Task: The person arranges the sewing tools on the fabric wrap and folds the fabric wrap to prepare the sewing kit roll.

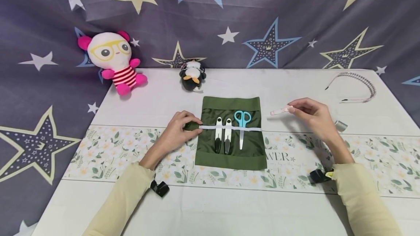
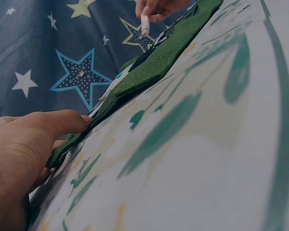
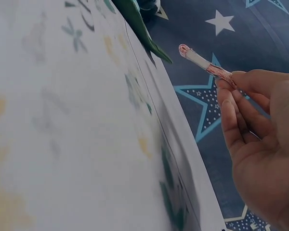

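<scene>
A green fabric organizer [image 1: 230,160] lies flat on the table, crossed by a white elastic band [image 1: 254,129]. Under the band sit two slim white tools with black ends [image 1: 218,134] and blue-handled scissors [image 1: 242,120]. My left hand [image 1: 177,130] pinches the organizer's left edge between thumb and fingers, close to the band's end. Off to the right, my right hand [image 1: 311,117] holds a small skein of pink embroidery floss [image 3: 198,59] with a white paper wrap by one end. The skein's free end points toward the organizer, above the table.
A grey thread spool [image 1: 340,125] lies just beyond my right wrist. The headband [image 1: 370,85] rests at the back right. Along the back are a penguin plush [image 1: 192,77] and a pink-and-white plush [image 1: 123,65]. A floral runner [image 1: 131,156] crosses the white table.
</scene>
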`<state>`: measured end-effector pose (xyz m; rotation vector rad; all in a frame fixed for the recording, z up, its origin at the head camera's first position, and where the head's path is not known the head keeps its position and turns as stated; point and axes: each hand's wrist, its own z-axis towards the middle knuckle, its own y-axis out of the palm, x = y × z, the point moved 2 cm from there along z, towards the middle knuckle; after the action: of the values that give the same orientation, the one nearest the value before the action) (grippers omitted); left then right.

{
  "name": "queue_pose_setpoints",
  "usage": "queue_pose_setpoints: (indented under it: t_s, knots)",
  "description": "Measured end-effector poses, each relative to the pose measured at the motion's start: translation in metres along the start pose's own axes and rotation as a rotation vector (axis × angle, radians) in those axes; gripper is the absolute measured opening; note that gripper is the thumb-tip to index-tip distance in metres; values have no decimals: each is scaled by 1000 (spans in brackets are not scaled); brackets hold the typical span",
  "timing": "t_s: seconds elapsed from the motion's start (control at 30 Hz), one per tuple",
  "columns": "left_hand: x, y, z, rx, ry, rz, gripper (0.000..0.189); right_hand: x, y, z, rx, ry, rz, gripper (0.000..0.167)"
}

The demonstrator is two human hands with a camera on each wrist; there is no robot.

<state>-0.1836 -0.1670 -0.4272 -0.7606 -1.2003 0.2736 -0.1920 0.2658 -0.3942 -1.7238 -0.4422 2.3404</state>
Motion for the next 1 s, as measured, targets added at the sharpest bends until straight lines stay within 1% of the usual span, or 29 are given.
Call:
queue_pose_setpoints:
  t_s: [0.23,0.5,1.0]
  knots:
    - [-1,0,0,1,4,-3,21,-6,13,10,-30,-41,57,17]
    - [-2,0,-1,-3,-12,3,21,-11,29,21,-54,-67,131,16]
    - [0,0,-1,2,3,0,22,-16,56,37,-105,-77,167,16]
